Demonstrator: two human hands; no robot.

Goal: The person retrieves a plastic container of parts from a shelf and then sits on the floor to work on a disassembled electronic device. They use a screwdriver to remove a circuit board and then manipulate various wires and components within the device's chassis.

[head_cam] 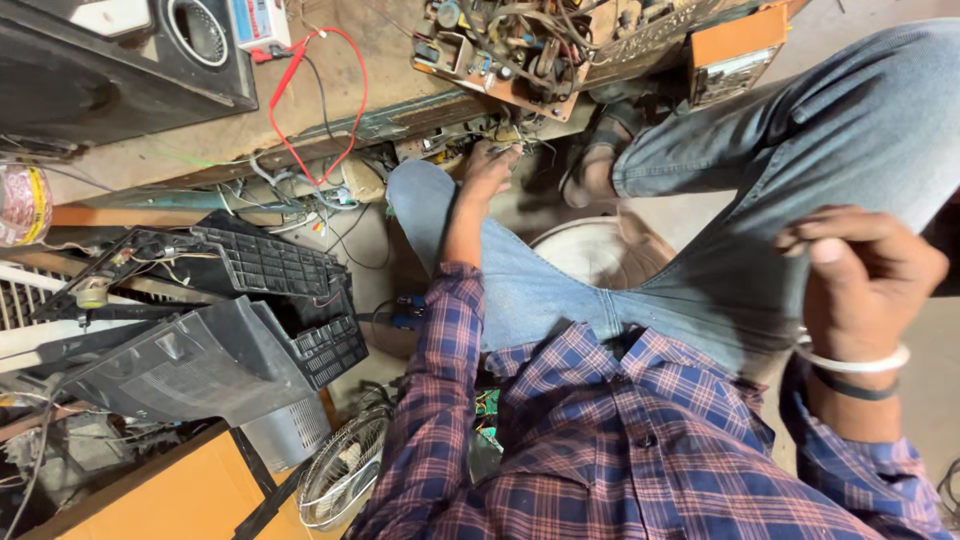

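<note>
Black speaker cabinet (120, 60) top-left on the surface (330, 110), red test lead (345, 120) looped just beside it. Bare circuit board (510, 50) and orange box (735, 50) further right. Broken black plastic casing (230, 320) lower left, wire fan guard (345, 470) below it.

A white, blue-labelled meter box (259, 22) stands on the bench's far-left edge.
</note>
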